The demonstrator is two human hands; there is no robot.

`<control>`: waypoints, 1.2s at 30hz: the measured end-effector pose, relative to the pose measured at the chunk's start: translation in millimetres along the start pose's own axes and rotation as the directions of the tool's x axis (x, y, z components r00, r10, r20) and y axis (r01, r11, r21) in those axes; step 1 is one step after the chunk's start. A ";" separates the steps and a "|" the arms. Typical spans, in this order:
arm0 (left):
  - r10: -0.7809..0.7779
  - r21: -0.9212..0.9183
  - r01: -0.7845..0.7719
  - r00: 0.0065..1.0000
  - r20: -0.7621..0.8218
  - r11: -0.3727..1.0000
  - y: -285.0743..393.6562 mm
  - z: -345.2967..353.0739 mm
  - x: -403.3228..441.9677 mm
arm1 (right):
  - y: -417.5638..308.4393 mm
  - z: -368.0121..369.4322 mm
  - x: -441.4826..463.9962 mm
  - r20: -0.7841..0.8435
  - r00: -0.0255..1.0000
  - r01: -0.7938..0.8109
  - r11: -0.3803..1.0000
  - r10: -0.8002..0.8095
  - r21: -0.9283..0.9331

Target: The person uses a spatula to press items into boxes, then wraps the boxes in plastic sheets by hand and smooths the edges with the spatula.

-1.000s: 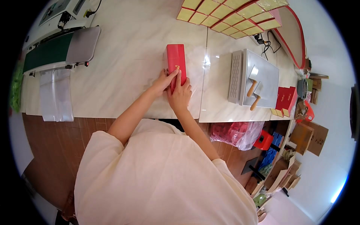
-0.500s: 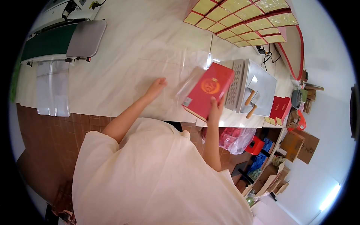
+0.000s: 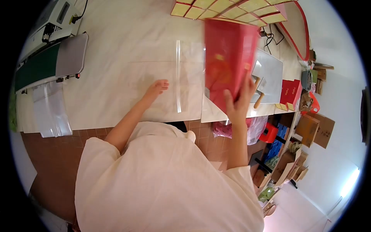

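Observation:
In the head view my right hand [image 3: 241, 101] grips a red gift box [image 3: 228, 50] by its lower right part, thumb on the broad face. The box is held up over the table's right part and is smeared by motion. Its gold emblem is only faintly visible. My left hand [image 3: 157, 88] hovers above the pale table with loosely curled fingers and nothing in them. Just to the right of that hand lies a clear plastic film [image 3: 178, 77], with a bright glossy fold running along it.
Stacked boxes [image 3: 232, 9] with yellow-green ends stand at the back. Right of the held box are a metal-topped sealing device [image 3: 267, 67] with wooden-handled tools and red boxes [image 3: 290, 92]. A conveyor machine [image 3: 69, 58] stands left, clear bags [image 3: 50, 108] at its front.
My right hand has carried the red box up and to the right, tilting it more upright. My left hand stays near the film. The whole view has turned slightly.

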State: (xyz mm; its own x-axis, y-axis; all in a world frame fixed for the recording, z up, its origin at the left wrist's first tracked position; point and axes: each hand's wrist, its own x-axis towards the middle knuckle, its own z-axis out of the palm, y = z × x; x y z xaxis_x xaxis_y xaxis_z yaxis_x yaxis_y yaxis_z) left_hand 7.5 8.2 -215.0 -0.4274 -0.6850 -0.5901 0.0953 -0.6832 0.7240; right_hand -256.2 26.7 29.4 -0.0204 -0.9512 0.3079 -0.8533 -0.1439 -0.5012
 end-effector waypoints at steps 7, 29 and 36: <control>-0.004 -0.208 -0.027 0.990 -0.143 0.978 35.7 -88.4 -26.8 | -5.3 79.6 17.6 0.398 0.805 0.445 0.891 -0.441 0.087; 0.445 0.887 -0.458 0.783 0.435 -0.060 117.6 -69.3 96.6 | 49.2 138.9 -8.0 0.666 0.491 0.554 0.791 -0.561 0.259; 0.236 0.906 -0.355 0.924 0.301 0.233 138.1 -34.4 82.9 | 45.5 136.8 -7.5 0.655 0.519 0.532 0.807 -0.549 0.255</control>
State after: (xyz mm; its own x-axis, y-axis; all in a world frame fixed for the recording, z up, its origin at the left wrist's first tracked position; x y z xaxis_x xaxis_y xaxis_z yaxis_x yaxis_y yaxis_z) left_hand 16.2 -151.7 -176.3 -0.6431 -0.7179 -0.2666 -0.6404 0.3133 0.7012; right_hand -223.6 -10.0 -106.3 0.7991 -0.5938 -0.0941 -0.5669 -0.6921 -0.4468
